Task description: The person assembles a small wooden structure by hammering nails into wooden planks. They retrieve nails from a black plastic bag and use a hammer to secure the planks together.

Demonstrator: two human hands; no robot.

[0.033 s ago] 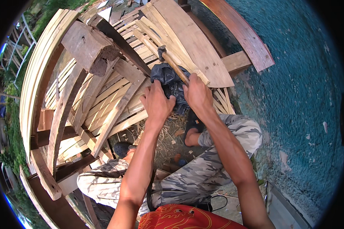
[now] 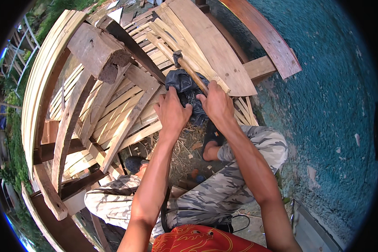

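Observation:
A black plastic bag point(image 2: 181, 80) lies bunched up and opened in front of me, with thin shiny nails point(image 2: 190, 99) showing inside it. My left hand point(image 2: 172, 110) grips the bag's left edge, its fingers curled over the plastic and the thumb toward the nails. In my right hand point(image 2: 217, 103) is the wooden handle of a hammer point(image 2: 192, 75). The hammer slants across the bag, its dark metal head pointing away from me. My right thumb reaches toward the bag's opening; whether it touches the plastic I cannot tell.
Pale wooden slats point(image 2: 124, 107) and a long plank point(image 2: 214, 50) lie beyond and left of the bag. A thick squared timber point(image 2: 97, 49) juts out at upper left. A rough blue wall point(image 2: 332, 109) stands on the right. Straw-like scraps point(image 2: 185, 147) litter the ground between my feet.
My right thumb has shifted very slightly toward the bag. Otherwise nothing has visibly moved.

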